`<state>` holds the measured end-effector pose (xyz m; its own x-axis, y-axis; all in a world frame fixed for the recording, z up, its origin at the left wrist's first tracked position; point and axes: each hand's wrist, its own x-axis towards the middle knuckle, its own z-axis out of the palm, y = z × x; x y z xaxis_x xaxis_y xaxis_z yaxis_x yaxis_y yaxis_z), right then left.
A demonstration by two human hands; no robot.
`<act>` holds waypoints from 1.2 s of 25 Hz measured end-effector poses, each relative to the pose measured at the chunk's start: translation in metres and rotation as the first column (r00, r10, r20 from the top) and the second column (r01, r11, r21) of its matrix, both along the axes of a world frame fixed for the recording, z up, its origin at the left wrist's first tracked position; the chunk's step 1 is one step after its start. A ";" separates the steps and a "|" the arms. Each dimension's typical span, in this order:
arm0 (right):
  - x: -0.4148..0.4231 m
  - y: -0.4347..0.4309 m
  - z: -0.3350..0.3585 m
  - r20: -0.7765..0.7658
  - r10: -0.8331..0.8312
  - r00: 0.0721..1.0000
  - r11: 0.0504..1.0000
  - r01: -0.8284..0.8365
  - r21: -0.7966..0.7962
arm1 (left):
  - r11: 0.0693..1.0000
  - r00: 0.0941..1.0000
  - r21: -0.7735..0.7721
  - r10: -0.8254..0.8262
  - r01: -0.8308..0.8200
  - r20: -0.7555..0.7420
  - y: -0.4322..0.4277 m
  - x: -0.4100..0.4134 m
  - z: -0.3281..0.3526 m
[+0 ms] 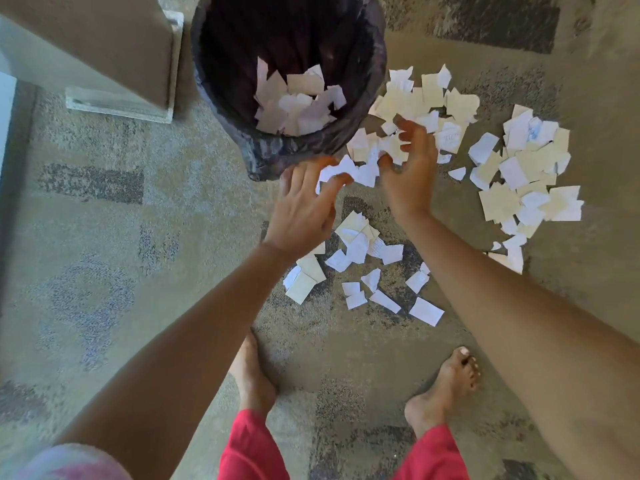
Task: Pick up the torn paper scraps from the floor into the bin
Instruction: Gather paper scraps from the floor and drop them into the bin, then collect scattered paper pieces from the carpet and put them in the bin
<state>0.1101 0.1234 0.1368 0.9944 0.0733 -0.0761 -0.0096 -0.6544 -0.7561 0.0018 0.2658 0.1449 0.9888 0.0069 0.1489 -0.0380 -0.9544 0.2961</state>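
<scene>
Paper scraps (519, 174) lie over the patterned carpet floor (138, 271), and we count three loose groups. One broad pile sits at the right of the frame, another at upper centre-right just beside the bin (277, 152), and a thinner scatter (360, 258) lies in the middle, between the two forearms. The bin stands at top centre, lined with a dark crumpled bag. Inside it we see a heap of white pieces (298, 105) resting against its lower right wall.

Both hands meet just below and to the right of the bin's rim, with a bunch of scraps (363, 171) caught between them. The left hand (304, 206) comes in from the lower left. Its grip is curled, thumb and fingers bent round the left end of the bunch, and the fingertips sit close to the bag's outer wall. The right hand (412, 168) reaches in from the lower right, its grip likewise curled, with the fingers hooked into the right end of the same bunch. The outlines are slightly blurred, so we cannot tell how many pieces each hand holds.

At the bottom of the frame we see two bare feet on the carpet, the left foot (252, 372) and the right foot (446, 386), below red trouser legs (249, 452). A brown piece of furniture (114, 39) on a clear base fills the upper left corner, beside the bin.
</scene>
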 end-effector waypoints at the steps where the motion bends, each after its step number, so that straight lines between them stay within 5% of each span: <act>1: -0.007 -0.013 -0.014 -0.022 0.050 0.999 0.997 -0.051 -0.061 | 0.996 0.997 0.042 -0.076 0.076 -0.015 -0.008 -0.012 -0.014; 3: -0.020 -0.032 -0.037 -0.093 0.159 0.983 0.977 -0.170 -0.127 | 0.985 0.986 0.072 -0.151 0.156 -0.070 -0.018 -0.033 -0.040; 6: -0.040 -0.050 -0.074 -0.276 0.288 0.917 0.920 -0.345 -0.186 | 0.992 0.933 0.043 -0.095 0.117 -0.348 -0.021 -0.058 -0.087; 9: -0.064 -0.058 -0.110 -0.416 0.372 0.830 0.819 -0.504 -0.273 | 0.995 0.767 0.086 0.015 0.052 -0.642 -0.014 -0.084 -0.131; 12: -0.087 -0.060 -0.144 -0.470 0.459 0.754 0.640 -0.647 -0.414 | 0.994 0.649 0.104 0.063 0.025 -0.758 -0.011 -0.099 -0.163; 21: -0.102 -0.035 -0.189 -0.589 0.478 0.651 0.333 -0.755 -0.565 | 0.987 0.698 0.158 0.097 0.023 -0.709 -0.020 -0.105 -0.200; 30: -0.116 -0.026 -0.189 -0.591 0.432 0.682 0.334 -0.729 -0.598 | 0.978 0.681 0.188 0.199 -0.092 -0.704 -0.028 -0.114 -0.194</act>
